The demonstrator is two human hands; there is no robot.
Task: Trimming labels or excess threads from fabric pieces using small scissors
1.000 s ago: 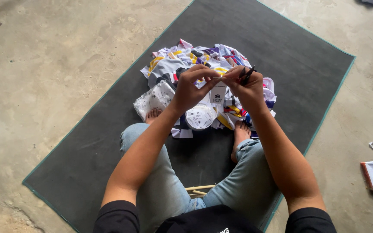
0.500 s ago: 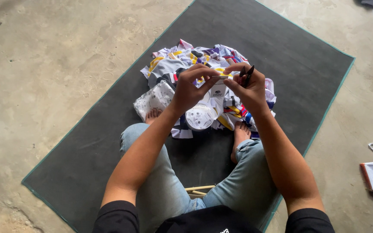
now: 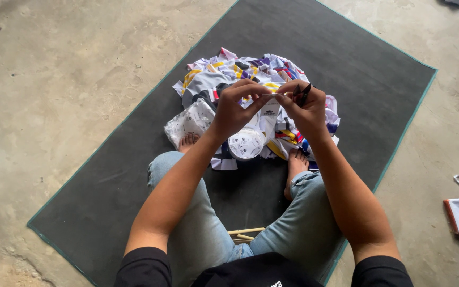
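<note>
Both hands meet above the heap of white printed garments (image 3: 251,101) on the dark mat (image 3: 378,79): left hand (image 3: 237,109) pinching a white tag (image 3: 268,114) taut, right hand (image 3: 306,106) gripping small black snips (image 3: 303,93), best kept angled off the cloth.

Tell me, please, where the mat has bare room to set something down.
The mat is bare beyond the pile of printed scraps, toward its far right corner, and along its left edge beside the left knee. It is crowded between the feet, under both hands.

Dark grey mat (image 3: 134,175), green-edged; multicoloured white clothes heap (image 3: 240,74); pale-blue jeans (image 3: 197,234)
</note>
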